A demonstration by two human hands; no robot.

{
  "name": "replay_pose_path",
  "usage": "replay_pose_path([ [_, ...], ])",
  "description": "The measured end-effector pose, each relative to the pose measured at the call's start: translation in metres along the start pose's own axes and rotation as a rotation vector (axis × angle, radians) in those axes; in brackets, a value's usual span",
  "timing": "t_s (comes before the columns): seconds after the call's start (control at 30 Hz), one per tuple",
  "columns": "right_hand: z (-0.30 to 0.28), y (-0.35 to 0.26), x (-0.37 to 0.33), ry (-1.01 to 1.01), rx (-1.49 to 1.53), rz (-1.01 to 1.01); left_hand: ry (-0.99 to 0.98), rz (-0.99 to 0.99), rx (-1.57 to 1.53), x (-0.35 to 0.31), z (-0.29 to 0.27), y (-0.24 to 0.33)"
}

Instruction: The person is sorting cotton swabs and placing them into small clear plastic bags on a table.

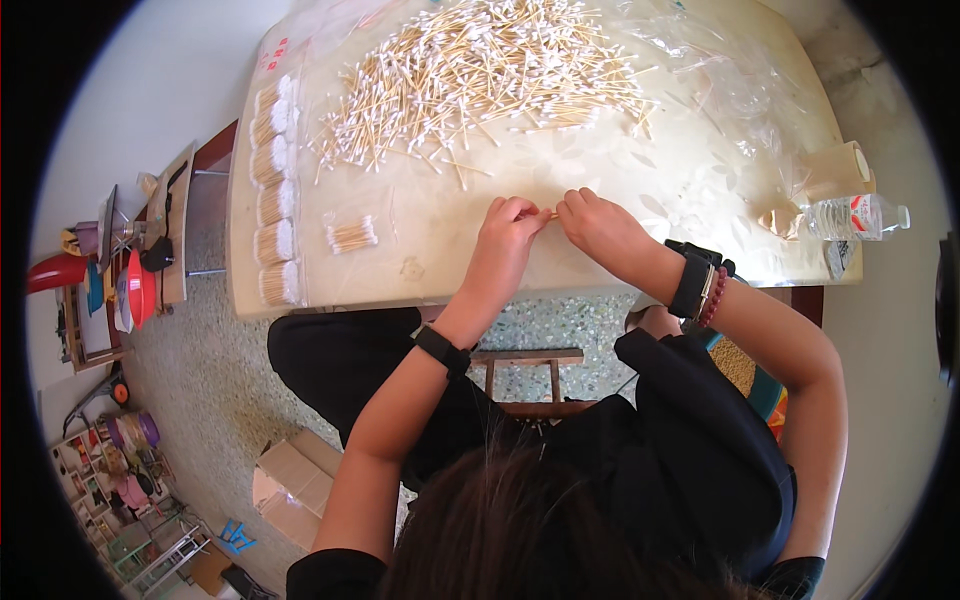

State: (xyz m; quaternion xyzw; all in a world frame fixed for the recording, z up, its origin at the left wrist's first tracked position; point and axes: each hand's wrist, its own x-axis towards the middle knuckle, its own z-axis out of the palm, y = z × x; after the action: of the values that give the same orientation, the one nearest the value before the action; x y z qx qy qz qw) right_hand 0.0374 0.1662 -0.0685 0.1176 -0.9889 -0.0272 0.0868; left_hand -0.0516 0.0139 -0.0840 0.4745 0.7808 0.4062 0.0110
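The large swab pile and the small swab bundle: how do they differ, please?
The large swab pile is spread wide; the small swab bundle is compact. Swabs in the pile point many ways; those in the bundle lie roughly parallel. Both are tan with white tips.

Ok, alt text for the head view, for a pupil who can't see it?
A person's left hand and right hand meet over a pale table, fingertips close together. Beyond them lies a heap of cotton swabs; bundled swabs line the table's left side.
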Motion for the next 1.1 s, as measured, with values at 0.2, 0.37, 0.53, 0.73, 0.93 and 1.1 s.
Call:
replay_pose_path([
  [0.2, 0.005, -0.004, 0.007, -0.047, -0.072, 0.07, 0.003, 0.022, -0.008, -0.001, 0.001, 0.001],
  [0.37, -0.011, 0.002, 0.013, -0.265, 0.151, 0.17, 0.021, -0.028, -0.053, -0.004, 0.001, 0.001],
  [0.53, -0.015, 0.012, 0.007, -0.211, 0.335, 0.125, 0.036, -0.011, -0.035, -0.006, 0.003, 0.002],
  [0.73, -0.013, 0.003, 0.013, -0.333, 0.267, 0.195, 0.048, -0.008, -0.054, -0.007, 0.006, 0.0],
  [0.93, -0.003, 0.01, 0.003, -0.209, 0.514, 0.199, 0.08, -0.028, -0.106, -0.009, 0.008, 0.001],
  [1.1, 0.009, 0.016, 0.016, -0.328, 0.622, 0.329, 0.1, -0.028, -0.098, -0.011, 0.006, 0.001],
])
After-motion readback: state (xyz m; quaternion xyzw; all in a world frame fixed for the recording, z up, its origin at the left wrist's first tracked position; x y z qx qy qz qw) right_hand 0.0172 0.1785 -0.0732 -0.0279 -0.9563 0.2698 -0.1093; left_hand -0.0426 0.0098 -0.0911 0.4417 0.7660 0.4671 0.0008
